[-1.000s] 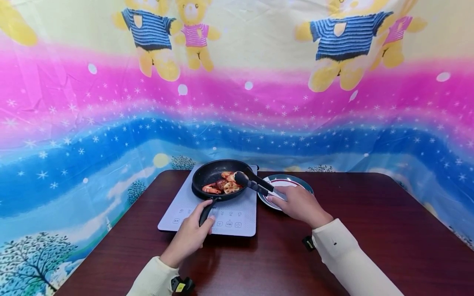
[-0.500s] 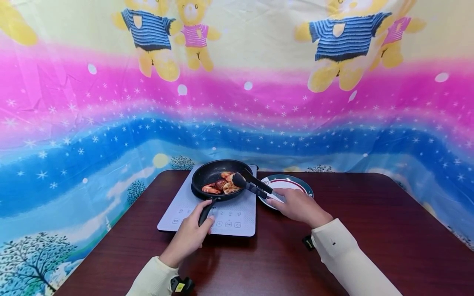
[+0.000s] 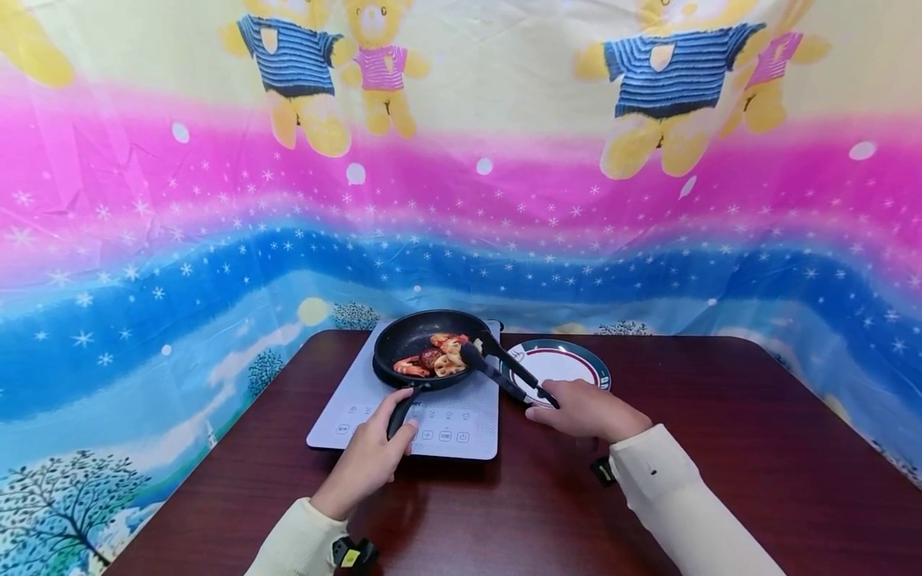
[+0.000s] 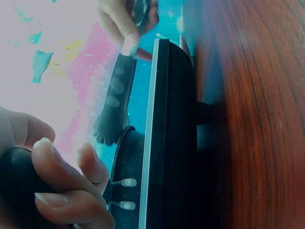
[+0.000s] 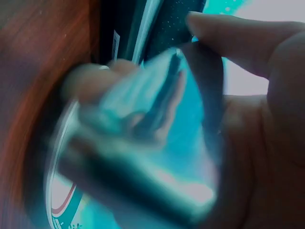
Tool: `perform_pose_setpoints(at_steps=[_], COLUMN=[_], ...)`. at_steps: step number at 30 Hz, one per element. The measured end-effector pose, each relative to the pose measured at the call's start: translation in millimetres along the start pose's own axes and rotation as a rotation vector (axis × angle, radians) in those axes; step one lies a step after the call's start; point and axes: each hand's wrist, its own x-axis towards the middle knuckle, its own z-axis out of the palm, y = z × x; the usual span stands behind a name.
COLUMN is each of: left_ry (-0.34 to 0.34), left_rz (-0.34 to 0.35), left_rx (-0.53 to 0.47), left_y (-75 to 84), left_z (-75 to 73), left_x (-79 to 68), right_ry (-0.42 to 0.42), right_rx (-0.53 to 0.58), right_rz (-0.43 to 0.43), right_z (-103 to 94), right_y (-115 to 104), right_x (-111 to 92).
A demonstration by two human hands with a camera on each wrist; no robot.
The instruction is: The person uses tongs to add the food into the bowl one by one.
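My left hand (image 3: pixel 369 450) grips the black handle (image 3: pixel 398 419) of a frying pan (image 3: pixel 398 346) that sits on a white induction cooker (image 3: pixel 461 410). In the pan lie shrimp (image 3: pixel 410 368), a lotus root slice (image 3: pixel 448 366) and other reddish food. My right hand (image 3: pixel 592 410) holds a pair of tongs (image 3: pixel 515 365), their black ends spread apart at the pan's right side. One paw-shaped end (image 4: pixel 115 100) shows in the left wrist view, above the pan rim. The tongs' metal body (image 5: pixel 152 157) is blurred in the right wrist view.
A white plate (image 3: pixel 551 364) with a green and red rim stands right of the cooker, partly under the right hand. All rest on a dark wooden table (image 3: pixel 684 392). Behind it hangs a printed bear curtain (image 3: pixel 461 200).
The tongs have turned in my right hand and their arms stand wider apart. My right hand has shifted slightly right and down. The left hand and pan stay put.
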Motion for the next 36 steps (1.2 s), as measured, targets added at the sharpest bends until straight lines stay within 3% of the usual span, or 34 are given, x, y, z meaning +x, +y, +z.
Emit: perform_pose_setpoints(at_steps=[12, 25, 36], left_ry=[0.006, 0.016, 0.022], left_rz=[-0.001, -0.002, 0.014], left_rx=[0.003, 0.008, 0.020], left_y=[0.9, 1.3, 1.6], left_z=[-0.5, 0.4, 1.3], left_x=[-0.1, -0.7, -0.7], right_ry=[-0.055, -0.002, -0.035], right_rx=[-0.044, 0.092, 0.259], right_rz=[-0.018, 0.016, 0.070], right_z=[-35.6, -65.5, -69.5], right_y=[28, 87, 130], right_x=[-18, -35, -42])
